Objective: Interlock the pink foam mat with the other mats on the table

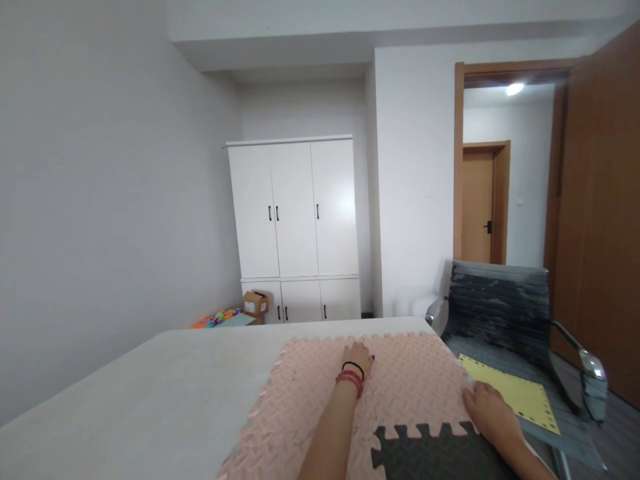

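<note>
Pink interlocking foam mats (415,377) lie joined on the white table, their diamond-plate texture facing up. A black foam mat (435,457) with jigsaw teeth sits at the near right, its toothed edge against the pink ones. My left hand (358,360), with a black band and red bracelets at the wrist, rests palm down on the pink mats near a seam, fingers stretched forward. My right hand (490,408) lies at the mats' right edge, just beyond the black mat's corner. Its fingers look laid along the edge, partly hidden.
The white tabletop (130,400) extends to the left. On the right, a dark office chair (500,300) carries a yellow foam mat (515,393) on its seat. Beyond the table are a white cabinet (295,213), a cardboard box (255,303) and colourful pieces (215,319). A wooden door (600,220) stands open.
</note>
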The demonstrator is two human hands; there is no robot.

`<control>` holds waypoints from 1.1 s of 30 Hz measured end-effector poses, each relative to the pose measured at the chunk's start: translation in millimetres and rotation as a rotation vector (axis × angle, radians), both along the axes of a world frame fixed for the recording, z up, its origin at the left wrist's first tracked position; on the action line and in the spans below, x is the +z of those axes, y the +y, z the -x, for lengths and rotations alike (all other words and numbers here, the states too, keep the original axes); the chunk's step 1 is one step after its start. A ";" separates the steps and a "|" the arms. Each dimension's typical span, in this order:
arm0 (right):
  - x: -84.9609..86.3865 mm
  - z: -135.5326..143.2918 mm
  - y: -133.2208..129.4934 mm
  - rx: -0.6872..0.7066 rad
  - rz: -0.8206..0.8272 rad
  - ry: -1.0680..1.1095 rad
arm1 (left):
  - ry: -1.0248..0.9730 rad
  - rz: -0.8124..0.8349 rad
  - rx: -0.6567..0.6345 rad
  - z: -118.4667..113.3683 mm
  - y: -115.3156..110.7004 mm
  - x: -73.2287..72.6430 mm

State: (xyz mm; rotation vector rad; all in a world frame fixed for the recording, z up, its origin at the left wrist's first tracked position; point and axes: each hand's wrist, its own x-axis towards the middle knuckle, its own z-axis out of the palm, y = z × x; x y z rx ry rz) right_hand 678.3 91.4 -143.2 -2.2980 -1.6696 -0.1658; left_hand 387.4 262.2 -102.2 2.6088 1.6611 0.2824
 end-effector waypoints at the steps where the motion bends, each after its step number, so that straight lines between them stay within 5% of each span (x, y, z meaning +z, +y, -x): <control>1: 5.9 4.8 -3.2 -0.037 0.003 0.020 | -0.012 0.014 0.000 -0.1 0.5 0.3; 7: 20.7 16.3 -13.2 -0.076 -0.008 0.009 | -0.122 0.104 0.047 30.2 8.4 10.3; 15: 0.4 4.5 -3.8 -0.166 -0.086 -0.083 | -0.001 -0.010 0.642 204.5 -18.7 37.6; 18: -6.4 0.7 -0.6 -0.165 -0.081 -0.101 | 0.046 0.038 0.735 249.1 -38.8 35.6; 21: -9.1 -2.2 1.1 -0.161 -0.075 -0.095 | 0.054 0.117 0.711 260.9 -49.1 25.7; 26: -8.9 -3.2 2.6 -0.143 -0.071 -0.101 | 0.044 0.105 0.694 245.4 -49.9 11.2; 33: -6.6 -1.2 0.6 -0.139 -0.044 -0.115 | 0.019 0.037 0.696 236.6 -63.9 8.7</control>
